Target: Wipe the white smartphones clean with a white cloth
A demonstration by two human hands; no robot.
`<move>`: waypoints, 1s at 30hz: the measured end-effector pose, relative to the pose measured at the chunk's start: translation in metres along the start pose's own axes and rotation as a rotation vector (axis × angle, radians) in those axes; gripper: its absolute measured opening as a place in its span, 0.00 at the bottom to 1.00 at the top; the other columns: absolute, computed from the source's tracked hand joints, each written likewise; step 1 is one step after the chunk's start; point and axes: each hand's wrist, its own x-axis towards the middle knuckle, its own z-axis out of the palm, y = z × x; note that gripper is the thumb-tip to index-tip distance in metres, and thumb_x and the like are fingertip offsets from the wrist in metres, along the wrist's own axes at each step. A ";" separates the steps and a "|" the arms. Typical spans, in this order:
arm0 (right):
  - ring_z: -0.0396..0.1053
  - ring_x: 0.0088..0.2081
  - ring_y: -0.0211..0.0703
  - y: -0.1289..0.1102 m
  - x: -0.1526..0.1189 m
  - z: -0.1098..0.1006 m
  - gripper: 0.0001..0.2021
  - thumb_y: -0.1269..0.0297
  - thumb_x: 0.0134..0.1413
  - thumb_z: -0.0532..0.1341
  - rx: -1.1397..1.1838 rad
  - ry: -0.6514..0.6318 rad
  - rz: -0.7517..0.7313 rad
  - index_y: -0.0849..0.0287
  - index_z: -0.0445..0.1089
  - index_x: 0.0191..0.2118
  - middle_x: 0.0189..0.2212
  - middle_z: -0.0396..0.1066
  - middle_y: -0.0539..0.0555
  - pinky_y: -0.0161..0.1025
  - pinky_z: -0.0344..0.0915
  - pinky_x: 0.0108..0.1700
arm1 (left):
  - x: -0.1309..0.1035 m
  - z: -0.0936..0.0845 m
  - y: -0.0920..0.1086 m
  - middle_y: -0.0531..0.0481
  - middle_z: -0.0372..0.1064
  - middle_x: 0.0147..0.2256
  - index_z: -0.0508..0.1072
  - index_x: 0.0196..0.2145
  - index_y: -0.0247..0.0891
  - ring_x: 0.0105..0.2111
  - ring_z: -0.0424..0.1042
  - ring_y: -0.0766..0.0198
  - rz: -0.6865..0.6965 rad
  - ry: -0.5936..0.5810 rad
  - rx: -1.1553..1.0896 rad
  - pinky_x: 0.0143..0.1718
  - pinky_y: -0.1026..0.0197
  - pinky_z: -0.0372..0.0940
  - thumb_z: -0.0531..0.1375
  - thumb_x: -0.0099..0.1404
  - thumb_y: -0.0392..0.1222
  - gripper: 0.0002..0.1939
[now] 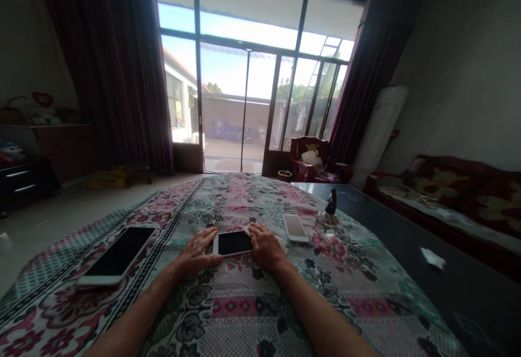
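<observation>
- I have the middle phone [233,243] at the centre of the near part of the table, dark screen up, its long side running left to right.
- My left hand [198,251] holds the phone's left end in a moderately wide span, thumb by the near corner and fingers by the far one.
- My right hand [264,244] is bent over the phone's right end, fingertips at its far corner; I cannot tell whether it grips the phone or only rests on it.
- Some white material [284,246] shows at the right side of that hand, mostly covered, so I cannot make out what it is.
- To the left, well apart from my hands, a large phone [118,256] lies on the flowered tablecloth [234,286], dark screen up.
- Just to the right of my right hand, I see a small white phone [296,228] lying flat.
- Farther right stands a dark ornament [331,202] on a clear base.
- Beyond the cloth at right, a crumpled white piece [432,258] lies on a black surface [468,292].
- At the far side I see a glass door [228,107] between dark curtains [126,64].
</observation>
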 end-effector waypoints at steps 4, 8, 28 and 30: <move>0.58 0.60 0.42 -0.003 0.001 -0.002 0.19 0.68 0.62 0.48 0.006 -0.019 0.047 0.61 0.68 0.54 0.58 0.64 0.57 0.41 0.51 0.62 | -0.004 -0.001 0.007 0.43 0.47 0.66 0.55 0.63 0.36 0.66 0.45 0.51 -0.070 -0.014 -0.014 0.64 0.51 0.43 0.56 0.55 0.53 0.41; 0.59 0.59 0.42 -0.004 -0.001 -0.005 0.18 0.70 0.60 0.49 0.011 -0.039 0.073 0.60 0.69 0.52 0.57 0.64 0.58 0.41 0.54 0.61 | -0.008 -0.005 0.016 0.43 0.46 0.66 0.54 0.64 0.36 0.66 0.43 0.50 -0.095 -0.026 -0.016 0.64 0.47 0.42 0.56 0.56 0.49 0.39; 0.62 0.56 0.46 0.003 -0.031 -0.009 0.17 0.69 0.60 0.50 0.005 0.113 0.090 0.57 0.70 0.50 0.55 0.66 0.57 0.44 0.56 0.60 | -0.014 -0.008 0.024 0.46 0.44 0.67 0.53 0.64 0.38 0.67 0.37 0.48 -0.068 -0.101 -0.024 0.65 0.45 0.39 0.57 0.55 0.54 0.41; 0.64 0.53 0.46 0.004 -0.030 -0.009 0.16 0.69 0.58 0.51 0.019 0.156 0.088 0.56 0.72 0.46 0.51 0.68 0.57 0.43 0.59 0.58 | -0.013 -0.006 0.019 0.46 0.46 0.66 0.56 0.63 0.40 0.67 0.40 0.48 -0.039 -0.069 -0.041 0.65 0.47 0.41 0.59 0.54 0.55 0.41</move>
